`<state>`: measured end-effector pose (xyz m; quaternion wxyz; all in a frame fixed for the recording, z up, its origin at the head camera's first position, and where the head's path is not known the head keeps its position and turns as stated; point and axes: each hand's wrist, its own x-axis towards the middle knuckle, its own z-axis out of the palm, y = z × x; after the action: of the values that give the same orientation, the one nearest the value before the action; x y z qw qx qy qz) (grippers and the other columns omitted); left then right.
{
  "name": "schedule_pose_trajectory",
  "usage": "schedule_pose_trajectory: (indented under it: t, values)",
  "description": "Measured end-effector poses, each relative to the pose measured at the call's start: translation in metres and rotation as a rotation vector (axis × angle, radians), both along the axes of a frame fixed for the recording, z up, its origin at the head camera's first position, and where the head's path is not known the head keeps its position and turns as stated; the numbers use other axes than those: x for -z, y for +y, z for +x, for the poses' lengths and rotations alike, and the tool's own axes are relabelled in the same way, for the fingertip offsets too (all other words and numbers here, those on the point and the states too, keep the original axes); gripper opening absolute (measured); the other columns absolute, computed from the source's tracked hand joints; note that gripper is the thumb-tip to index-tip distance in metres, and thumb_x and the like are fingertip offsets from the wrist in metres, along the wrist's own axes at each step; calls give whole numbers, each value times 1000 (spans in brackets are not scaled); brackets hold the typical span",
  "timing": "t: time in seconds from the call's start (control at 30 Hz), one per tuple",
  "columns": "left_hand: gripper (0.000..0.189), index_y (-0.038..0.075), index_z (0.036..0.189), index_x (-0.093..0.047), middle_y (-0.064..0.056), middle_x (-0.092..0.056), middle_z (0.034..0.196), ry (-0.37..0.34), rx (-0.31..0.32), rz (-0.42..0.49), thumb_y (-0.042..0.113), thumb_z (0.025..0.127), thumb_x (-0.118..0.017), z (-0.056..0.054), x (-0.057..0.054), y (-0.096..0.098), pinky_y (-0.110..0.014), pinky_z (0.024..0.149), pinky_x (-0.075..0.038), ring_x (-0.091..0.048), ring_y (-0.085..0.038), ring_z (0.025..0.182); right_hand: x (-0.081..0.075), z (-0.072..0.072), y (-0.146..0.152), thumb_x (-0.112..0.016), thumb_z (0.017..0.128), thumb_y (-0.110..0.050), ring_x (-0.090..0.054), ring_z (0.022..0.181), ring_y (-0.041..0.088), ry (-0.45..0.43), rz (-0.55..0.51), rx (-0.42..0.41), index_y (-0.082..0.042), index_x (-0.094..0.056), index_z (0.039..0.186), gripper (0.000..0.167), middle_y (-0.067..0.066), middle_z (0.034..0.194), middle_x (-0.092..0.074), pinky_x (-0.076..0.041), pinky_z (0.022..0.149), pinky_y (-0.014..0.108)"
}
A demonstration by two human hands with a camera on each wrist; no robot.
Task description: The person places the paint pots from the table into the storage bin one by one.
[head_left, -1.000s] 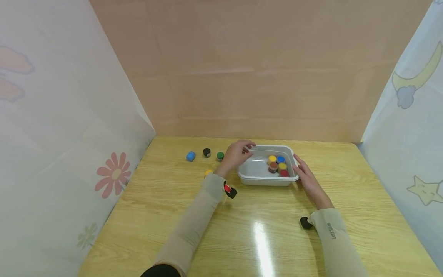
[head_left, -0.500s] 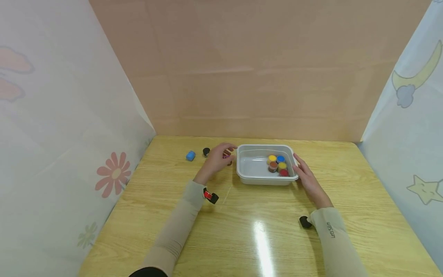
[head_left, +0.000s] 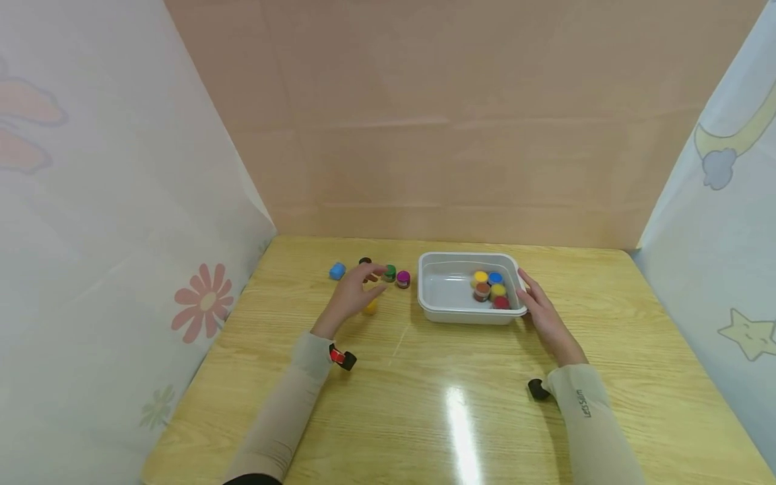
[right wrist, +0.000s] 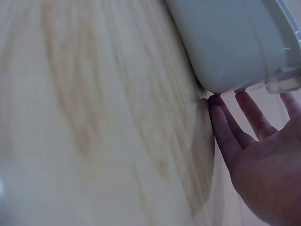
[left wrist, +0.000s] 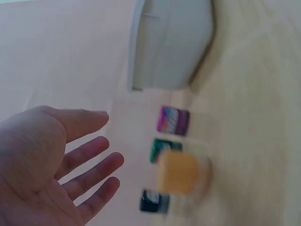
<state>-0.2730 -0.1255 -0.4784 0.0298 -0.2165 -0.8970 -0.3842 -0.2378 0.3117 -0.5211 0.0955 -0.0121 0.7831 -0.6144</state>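
Note:
My left hand, fingers spread and empty, hovers over the table left of the white plastic tub. Close around it are small lidded paint pots: a purple one, a green one, a black one partly hidden behind the fingers, and a yellow one below the thumb. A blue pot lies farther left. My right hand touches the tub's right end; in the right wrist view its straight fingers rest against the outer wall.
Inside the tub, toward its right side, several pots stand together, among them a brown one, a blue one and a red one. A brown panel rises behind the table, with patterned white sheets on both sides.
My left hand has moved left from over the tub's left rim, past the purple and green pots, to above the yellow pot. The right hand and tub stay in place.

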Motion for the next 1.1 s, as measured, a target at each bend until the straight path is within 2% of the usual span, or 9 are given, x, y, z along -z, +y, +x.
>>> schedule_pose_trajectory:
  t: [0.2, 0.3, 0.43, 0.73, 0.83, 0.9, 0.97, 1.03, 1.1]
  values:
    - [47, 12, 140, -63, -13, -66, 135, -67, -27, -59, 19, 95, -77, 7, 14, -19, -51, 103, -53, -65, -31, 118, 1, 1, 3, -38, 110, -52, -12, 154, 45, 5, 6, 0, -35, -3, 167, 69, 23, 172, -5, -11, 125, 66]
    - [49, 16, 140, -63, -9, -66, 137, -94, -38, -103, 22, 94, -79, 9, 22, -26, -50, 103, -53, -65, -30, 120, 1, 1, 3, -37, 110, -52, -17, 153, 43, 8, 12, -1, -35, -2, 167, 69, 24, 172, -9, -16, 124, 62]
    - [51, 13, 140, -62, -11, -66, 137, -106, -9, -111, 22, 93, -80, 11, 32, -32, -50, 103, -54, -65, -31, 120, 0, 1, 0, -37, 111, -51, -23, 150, 41, 13, 15, -12, -35, -2, 167, 68, 26, 170, -14, -22, 122, 57]
    - [55, 9, 145, -56, -10, -66, 132, -164, 36, -66, 14, 94, -78, 5, 46, -29, -47, 108, -50, -62, -28, 120, -2, 1, 0, -37, 110, -51, -14, 154, 45, 9, -5, -16, -35, -2, 167, 69, 25, 171, -7, -11, 125, 65]
    - [55, 10, 144, -57, -10, -66, 132, -162, 43, -76, 13, 94, -78, 4, 49, -27, -48, 107, -51, -62, -27, 119, -2, 2, 1, -37, 110, -52, -19, 152, 44, 11, 4, -18, -35, -2, 167, 69, 27, 170, -12, -23, 123, 56]
    - [52, 11, 142, -59, -10, -66, 134, -155, 51, -88, 13, 94, -78, 4, 51, -26, -47, 107, -50, -61, -28, 121, -1, 3, 1, -37, 110, -53, -25, 149, 41, 10, 20, -16, -35, -3, 167, 69, 28, 168, -16, -32, 116, 43]
    - [50, 11, 141, -61, -9, -65, 137, -146, 59, -106, 13, 94, -77, 4, 53, -24, -46, 110, -49, -61, -27, 125, -1, 4, 1, -38, 110, -54, -29, 147, 40, 5, 33, -15, -36, -3, 167, 70, 28, 167, -20, -36, 108, 33]
    - [47, 12, 139, -62, -8, -64, 140, -137, 61, -125, 14, 95, -77, 3, 53, -23, -45, 112, -48, -60, -26, 128, -2, 5, 1, -38, 109, -54, -28, 147, 40, 4, 33, -16, -36, -3, 167, 70, 28, 168, -18, -36, 106, 31]
    - [45, 13, 138, -64, -7, -64, 141, -131, 55, -130, 14, 94, -77, 2, 52, -22, -45, 113, -47, -59, -26, 130, -3, 4, 0, -38, 109, -54, -27, 149, 40, 5, 31, -16, -37, -3, 167, 69, 27, 169, -17, -35, 110, 35]
